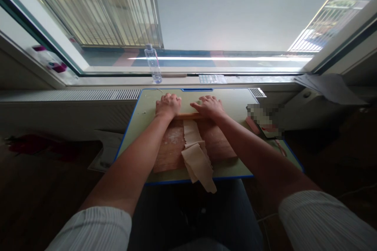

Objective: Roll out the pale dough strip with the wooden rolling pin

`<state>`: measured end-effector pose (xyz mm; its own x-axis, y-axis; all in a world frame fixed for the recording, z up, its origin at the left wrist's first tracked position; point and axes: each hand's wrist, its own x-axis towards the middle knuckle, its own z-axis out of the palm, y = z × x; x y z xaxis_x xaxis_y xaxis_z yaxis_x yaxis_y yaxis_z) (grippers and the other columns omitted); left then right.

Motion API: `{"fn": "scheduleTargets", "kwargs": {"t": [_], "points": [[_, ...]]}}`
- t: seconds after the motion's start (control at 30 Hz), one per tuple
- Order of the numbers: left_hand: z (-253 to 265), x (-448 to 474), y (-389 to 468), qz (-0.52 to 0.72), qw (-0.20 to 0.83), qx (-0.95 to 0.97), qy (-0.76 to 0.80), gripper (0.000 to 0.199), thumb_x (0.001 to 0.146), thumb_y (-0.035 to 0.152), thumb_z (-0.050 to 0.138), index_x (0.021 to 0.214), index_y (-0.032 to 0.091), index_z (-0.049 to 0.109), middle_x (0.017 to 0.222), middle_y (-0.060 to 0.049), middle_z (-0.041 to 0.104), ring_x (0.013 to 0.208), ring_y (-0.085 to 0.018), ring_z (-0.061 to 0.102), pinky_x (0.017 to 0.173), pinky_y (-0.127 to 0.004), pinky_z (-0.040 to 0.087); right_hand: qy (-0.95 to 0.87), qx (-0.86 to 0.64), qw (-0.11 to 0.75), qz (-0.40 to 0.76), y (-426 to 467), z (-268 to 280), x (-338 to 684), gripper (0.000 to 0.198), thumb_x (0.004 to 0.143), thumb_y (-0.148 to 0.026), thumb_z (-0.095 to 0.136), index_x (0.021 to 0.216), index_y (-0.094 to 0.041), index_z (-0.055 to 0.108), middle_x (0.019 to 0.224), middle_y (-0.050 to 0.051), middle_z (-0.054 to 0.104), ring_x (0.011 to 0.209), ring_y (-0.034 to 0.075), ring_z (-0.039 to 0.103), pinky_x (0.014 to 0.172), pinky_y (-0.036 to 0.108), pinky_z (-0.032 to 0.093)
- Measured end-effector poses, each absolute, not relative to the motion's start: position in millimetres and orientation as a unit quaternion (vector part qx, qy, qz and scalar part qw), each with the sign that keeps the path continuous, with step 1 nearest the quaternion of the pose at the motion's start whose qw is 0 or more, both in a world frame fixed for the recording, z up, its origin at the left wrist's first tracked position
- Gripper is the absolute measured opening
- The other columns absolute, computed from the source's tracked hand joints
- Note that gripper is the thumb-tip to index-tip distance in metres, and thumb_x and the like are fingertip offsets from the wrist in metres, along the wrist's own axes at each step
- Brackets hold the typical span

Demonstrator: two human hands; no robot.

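Note:
A wooden rolling pin (pixel 188 116) lies crosswise at the far side of a wooden board (pixel 169 147). My left hand (pixel 169 105) is closed over its left end, fingers curled. Over the right end rests my right hand (pixel 209 106), its thumb pointing inward and its palm on the pin. From under the pin a long strip of dough (pixel 193 132) runs toward me. Its near part is folded over itself and hangs past the table's front edge. White flour marks the left of the board. Both pin ends are hidden by my hands.
The board lies on a small green table (pixel 137 125) with a blue rim. A blurred-out item (pixel 266 121) sits at its right. A clear bottle (pixel 153 64) stands on the windowsill, and another bottle (pixel 50 59) is at the left. Papers (pixel 330 88) lie to the right.

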<state>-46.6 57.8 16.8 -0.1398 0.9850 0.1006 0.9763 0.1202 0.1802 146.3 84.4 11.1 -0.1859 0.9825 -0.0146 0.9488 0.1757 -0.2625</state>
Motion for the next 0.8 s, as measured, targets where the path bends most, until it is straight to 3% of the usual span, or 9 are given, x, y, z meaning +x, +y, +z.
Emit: {"fn": "scheduleTargets", "kwargs": {"t": [0.47,0.8], "points": [[13,-49,68,0.101,0.029,0.653,0.75,0.052,0.107,0.047,0.032,0.133,0.02,0.069,0.142,-0.019,0.066,0.131,-0.036,0.061,0.105,-0.054,0.051,-0.759,-0.637,0.082,0.106,90,11,145,0.077,0.096,-0.08,0.048,0.144,-0.022,0.066,0.155,0.017,0.059,0.142,0.038,0.051,0.118,0.056,0.036],[15,-46,30,0.085,0.039,0.657,0.748,0.052,0.106,0.049,0.031,0.132,0.028,0.07,0.145,-0.014,0.065,0.134,-0.035,0.058,0.109,-0.056,0.048,-0.766,-0.633,0.086,0.075,51,9,151,0.072,0.097,-0.08,0.046,0.146,-0.031,0.066,0.156,0.012,0.06,0.14,0.036,0.051,0.117,0.056,0.038]]}}
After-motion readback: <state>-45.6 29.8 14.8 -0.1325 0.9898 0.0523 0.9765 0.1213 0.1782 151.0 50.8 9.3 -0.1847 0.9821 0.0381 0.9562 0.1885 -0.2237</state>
